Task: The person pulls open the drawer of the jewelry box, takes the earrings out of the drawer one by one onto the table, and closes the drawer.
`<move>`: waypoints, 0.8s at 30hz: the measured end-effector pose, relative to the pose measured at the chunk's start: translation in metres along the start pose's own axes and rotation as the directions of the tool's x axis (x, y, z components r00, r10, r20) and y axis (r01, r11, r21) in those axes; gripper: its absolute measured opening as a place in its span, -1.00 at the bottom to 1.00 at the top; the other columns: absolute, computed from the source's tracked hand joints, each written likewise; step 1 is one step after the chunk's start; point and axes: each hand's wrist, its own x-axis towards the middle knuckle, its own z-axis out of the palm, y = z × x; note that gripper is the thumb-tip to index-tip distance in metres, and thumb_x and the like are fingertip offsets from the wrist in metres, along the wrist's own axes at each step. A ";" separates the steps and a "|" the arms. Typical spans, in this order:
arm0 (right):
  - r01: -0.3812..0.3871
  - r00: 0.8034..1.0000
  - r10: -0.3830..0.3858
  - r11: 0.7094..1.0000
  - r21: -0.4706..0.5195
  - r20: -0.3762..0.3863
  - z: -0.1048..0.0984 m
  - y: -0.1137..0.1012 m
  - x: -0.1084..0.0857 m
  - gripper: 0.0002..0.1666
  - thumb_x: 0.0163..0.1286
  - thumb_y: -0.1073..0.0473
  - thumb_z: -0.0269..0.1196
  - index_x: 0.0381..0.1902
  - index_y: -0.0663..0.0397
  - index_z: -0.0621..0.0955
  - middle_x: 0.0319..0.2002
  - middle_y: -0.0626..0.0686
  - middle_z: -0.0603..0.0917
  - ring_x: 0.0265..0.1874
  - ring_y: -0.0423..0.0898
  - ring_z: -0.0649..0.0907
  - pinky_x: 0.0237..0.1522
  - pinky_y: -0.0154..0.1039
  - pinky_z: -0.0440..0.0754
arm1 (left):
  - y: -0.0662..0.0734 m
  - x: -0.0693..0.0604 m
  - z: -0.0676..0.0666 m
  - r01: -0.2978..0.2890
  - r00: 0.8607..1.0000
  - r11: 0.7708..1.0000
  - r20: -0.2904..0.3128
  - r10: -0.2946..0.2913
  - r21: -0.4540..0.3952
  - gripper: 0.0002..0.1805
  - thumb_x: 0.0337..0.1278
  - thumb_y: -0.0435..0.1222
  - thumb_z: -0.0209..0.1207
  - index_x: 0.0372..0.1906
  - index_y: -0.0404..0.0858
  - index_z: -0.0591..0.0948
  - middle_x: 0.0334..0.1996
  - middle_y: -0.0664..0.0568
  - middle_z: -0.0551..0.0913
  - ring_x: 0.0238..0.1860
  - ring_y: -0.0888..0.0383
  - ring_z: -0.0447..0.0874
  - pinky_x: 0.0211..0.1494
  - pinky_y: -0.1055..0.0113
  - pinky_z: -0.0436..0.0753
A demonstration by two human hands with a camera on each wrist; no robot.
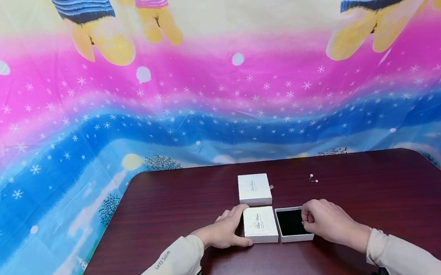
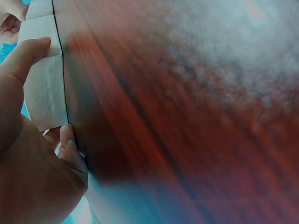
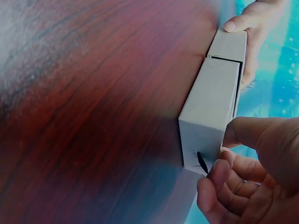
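Observation:
The left hand grips a white box sleeve with printed lettering, its thumb along the front side and its fingers at the left and back. To the right of that sleeve lies an open white box tray with a black pad inside. Over the tray's right end the right hand has thumb and forefinger together, pinching a tiny shiny earring-like piece, mostly hidden by the fingers. A dark slot shows in the tray's end wall, close to the right fingertips.
Behind the sleeve sits a second white box with a small tab at its right side. Two tiny earrings with pale round heads lie farther back on the dark red table. A patterned cloth hangs behind the table.

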 end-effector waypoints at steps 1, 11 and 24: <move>-0.001 1.000 0.001 1.000 -0.003 -0.001 0.000 0.000 0.000 -0.72 0.09 0.32 0.34 -0.62 -0.16 0.53 -0.74 -0.22 0.37 -0.68 -0.29 0.34 -0.59 -0.33 0.29 | 0.000 0.000 0.000 0.001 1.000 1.000 0.001 -0.001 0.000 0.00 0.05 0.04 0.42 0.49 -0.09 0.12 0.30 0.02 0.41 0.18 0.09 0.32 0.25 0.20 0.32; 0.014 1.000 -0.013 0.998 -0.068 0.014 0.000 -0.003 -0.001 -0.89 0.16 0.25 0.40 -0.45 -0.13 0.71 -0.74 -0.27 0.44 -0.65 -0.35 0.40 -0.55 -0.30 0.43 | 0.000 0.000 -0.001 -0.002 1.000 1.000 0.003 0.002 -0.004 0.00 0.05 0.03 0.42 0.49 -0.11 0.11 0.31 0.00 0.41 0.19 0.07 0.32 0.25 0.19 0.32; 0.046 0.999 -0.045 0.988 -0.145 0.006 0.000 -0.009 0.001 -0.63 0.09 0.37 0.31 -0.73 -0.23 0.58 -0.82 -0.27 0.34 -0.71 -0.32 0.33 -0.63 -0.32 0.31 | 0.000 0.001 0.000 0.001 1.000 1.000 -0.001 -0.001 -0.001 -0.01 0.05 0.03 0.42 0.48 -0.09 0.12 0.30 0.02 0.41 0.17 0.09 0.33 0.24 0.21 0.32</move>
